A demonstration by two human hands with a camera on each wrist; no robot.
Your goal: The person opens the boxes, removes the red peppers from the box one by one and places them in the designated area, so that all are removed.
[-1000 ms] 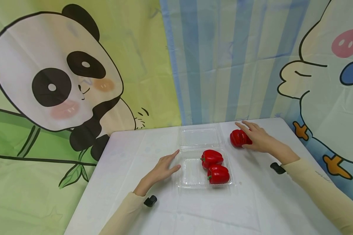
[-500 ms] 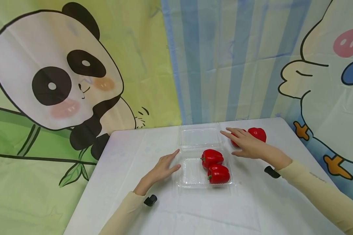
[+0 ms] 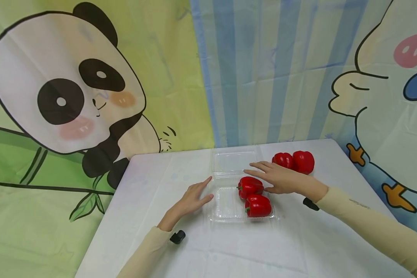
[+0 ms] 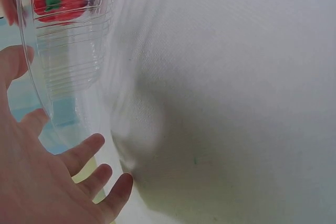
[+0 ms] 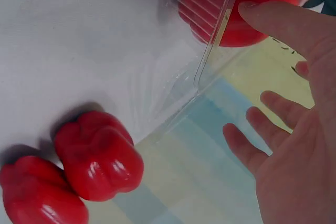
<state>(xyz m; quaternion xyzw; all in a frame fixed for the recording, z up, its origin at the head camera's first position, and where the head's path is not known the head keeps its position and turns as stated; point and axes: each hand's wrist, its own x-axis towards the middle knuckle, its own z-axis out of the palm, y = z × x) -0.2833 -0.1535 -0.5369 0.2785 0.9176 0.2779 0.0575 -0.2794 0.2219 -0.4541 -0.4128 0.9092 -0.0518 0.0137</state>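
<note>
A clear plastic clamshell box (image 3: 226, 200) lies with its lid folded back. In its right half sit two red bell peppers: a rear pepper (image 3: 250, 187) and a front pepper (image 3: 258, 205) with a green stem. My left hand (image 3: 191, 199) is at the box's left side, fingers spread and holding nothing; in the left wrist view its thumb and a finger are right at the rim (image 4: 32, 77). My right hand (image 3: 283, 180) reaches over the box's right rear side, fingers extended, thumb overlapping the rear pepper in the right wrist view.
Behind the right hand, two more red bell peppers stand side by side on the white table (image 3: 180, 170), a left one (image 3: 283, 159) and a right one (image 3: 304, 162). The lid (image 3: 234, 161) lies toward the back edge, before a printed cloth backdrop (image 3: 250, 77).
My right hand has left the two peppers at the back right and moved left and nearer, to the box's right side. The left hand and the peppers in the box stay put.
</note>
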